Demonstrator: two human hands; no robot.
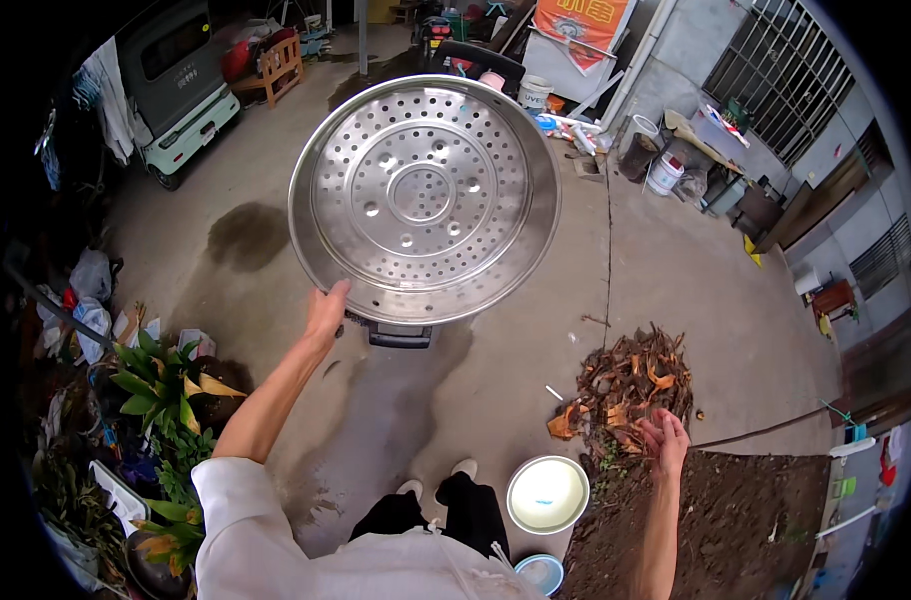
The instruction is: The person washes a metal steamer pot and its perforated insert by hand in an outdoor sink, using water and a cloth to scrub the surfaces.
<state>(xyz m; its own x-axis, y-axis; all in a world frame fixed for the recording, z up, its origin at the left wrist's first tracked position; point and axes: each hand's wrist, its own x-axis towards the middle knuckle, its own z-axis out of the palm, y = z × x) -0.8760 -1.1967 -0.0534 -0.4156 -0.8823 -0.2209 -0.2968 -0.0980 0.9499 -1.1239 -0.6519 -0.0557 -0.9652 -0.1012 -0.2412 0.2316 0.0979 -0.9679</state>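
Observation:
My left hand [329, 308] is closed on the rim of a round stainless-steel steamer tier [421, 190]. The steamer is tilted up in front of me, so its perforated bottom shows. One black handle [400, 336] sticks out at its near edge and another black handle [481, 60] at its far edge. The left fingers behind the rim are hidden. To the lower right, my right hand [666, 438] is held up with nothing visible in it, its fingers loosely bent and partly apart. In the view it overlaps a pile of brown wood scraps [636, 385].
A cream-coloured basin [548, 494] and a smaller blue basin [541, 573] stand right of my feet. Bare soil [736, 510] lies at the lower right. Leafy plants [161, 390] line the left. A small vehicle [181, 90] is parked at the far left; buckets [666, 172] stand by the wall.

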